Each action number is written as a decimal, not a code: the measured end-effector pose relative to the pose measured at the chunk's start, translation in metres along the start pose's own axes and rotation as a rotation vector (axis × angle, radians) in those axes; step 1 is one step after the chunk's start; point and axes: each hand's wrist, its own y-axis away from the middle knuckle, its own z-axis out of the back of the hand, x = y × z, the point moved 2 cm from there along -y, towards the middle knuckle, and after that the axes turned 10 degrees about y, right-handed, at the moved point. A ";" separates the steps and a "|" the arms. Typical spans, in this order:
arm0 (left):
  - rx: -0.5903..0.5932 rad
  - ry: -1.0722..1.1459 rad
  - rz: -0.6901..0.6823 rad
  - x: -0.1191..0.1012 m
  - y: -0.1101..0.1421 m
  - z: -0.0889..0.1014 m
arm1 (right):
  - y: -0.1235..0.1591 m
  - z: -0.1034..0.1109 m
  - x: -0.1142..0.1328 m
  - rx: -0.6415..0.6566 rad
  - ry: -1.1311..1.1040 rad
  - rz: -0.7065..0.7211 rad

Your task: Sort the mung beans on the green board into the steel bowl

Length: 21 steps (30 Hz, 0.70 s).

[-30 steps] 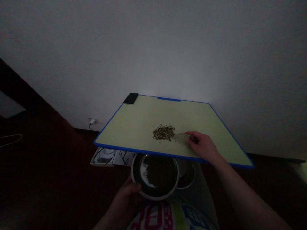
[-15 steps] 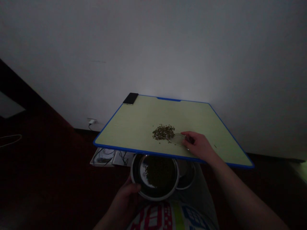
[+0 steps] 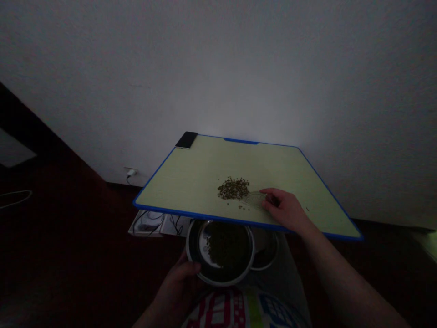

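Right hand [image 3: 285,208]: fingers curled inward, thumb and fingers closed on the near end of a clear curved piece
Clear curved piece [image 3: 254,199]: see-through, held low over the tabletop, its left edge at the right side of the seed pile
Seed pile [image 3: 233,187]: small brown grains spread in one loose patch, nearer the front edge than the back
Stray grains [image 3: 244,208]: a few, apart from the patch on its near side
Left hand [image 3: 179,278]: wrapped around the left side of a metal bowl, thumb on the rim
Metal bowl [image 3: 221,283]: just below the front edge, tilted toward the viewer, dark grains [image 3: 227,248] covering much of its bottom
Second bowl [image 3: 268,267]: behind the first, to its right, partly hidden, contents too dark to tell
Tabletop [image 3: 273,168]: pale, blue-edged, against the wall [image 3: 239,68]
Phone-like slab [image 3: 186,140]: black, at the far left corner
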 end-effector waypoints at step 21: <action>-0.006 -0.015 -0.009 -0.001 0.000 0.003 | 0.000 -0.002 0.001 -0.005 -0.005 0.060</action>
